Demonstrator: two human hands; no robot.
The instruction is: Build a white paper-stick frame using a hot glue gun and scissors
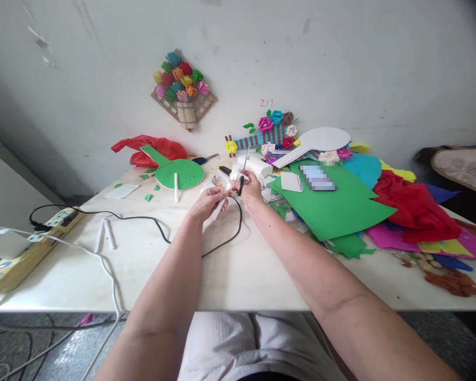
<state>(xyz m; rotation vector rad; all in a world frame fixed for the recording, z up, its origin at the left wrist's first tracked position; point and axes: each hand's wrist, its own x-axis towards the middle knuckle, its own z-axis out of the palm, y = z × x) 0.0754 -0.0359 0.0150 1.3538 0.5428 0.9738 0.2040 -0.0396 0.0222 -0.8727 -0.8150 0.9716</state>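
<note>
Pinched in the fingers of my left hand is a narrow white strip, which slants down toward the table. Close beside it, my right hand is closed on what look like black-handled scissors, their thin metal blade pointing up and away from me. Both hands meet over the middle of the table. White scraps and a white roll lie just behind them. A black and yellow cutter lies behind my left hand, its far end hidden among the scraps.
A green paddle shape bears a white strip. Behind it are red fabric and scissors. Green sheets with a phone lie right. A power strip sits left; a black cable passes under my hands.
</note>
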